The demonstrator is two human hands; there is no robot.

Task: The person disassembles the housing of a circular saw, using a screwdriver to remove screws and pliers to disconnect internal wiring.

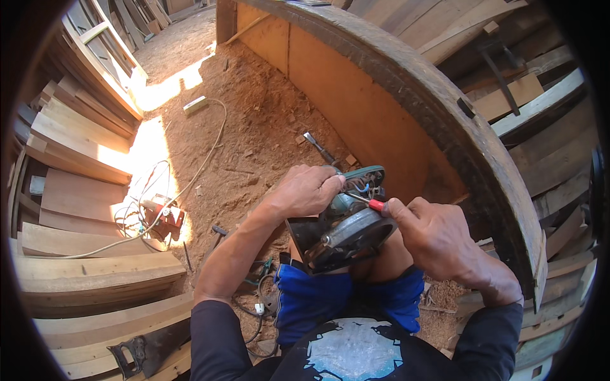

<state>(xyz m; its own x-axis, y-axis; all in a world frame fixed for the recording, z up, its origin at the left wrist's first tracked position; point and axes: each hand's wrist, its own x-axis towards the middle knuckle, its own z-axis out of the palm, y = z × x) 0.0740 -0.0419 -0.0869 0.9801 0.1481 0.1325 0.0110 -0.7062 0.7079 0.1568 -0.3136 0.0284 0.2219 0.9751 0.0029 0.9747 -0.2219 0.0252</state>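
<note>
right grip: my right hand point(438, 238) is closed around a red-handled screwdriver point(368, 202), shaft angled up-left into the open handle of the saw.
left grip: my left hand point(309, 189) is wrapped shut over the top of the circular saw point(346, 225), pinning it on my knees.
saw: green-and-grey body, round blade guard facing me, black base plate to the left; handle cover looks open with thin wires point(359, 187) showing.
position: saw sits in my lap above the blue shorts point(311, 298), not on any desk; curved wooden hull plank point(445, 120) just beside me on the right.
around: sawdust floor point(254, 127), chisel point(319, 150) lying beyond the saw, red power tool point(164, 218) with tangled cable to the left, handsaw point(149, 348) on stacked planks point(95, 279) lower left, white power strip point(196, 105) further off.
risk: screwdriver tip could slip off the screw and jab my left fingers, which are right beside it; the lap is an unsteady base, so the saw could roll.
risk 2: can't tell whether the saw is unplugged; if live, bare wires are a shock hazard.
hidden: screw head and tip contact blocked by my left fingers; blade mostly behind guard; cord route lost under my legs.
</note>
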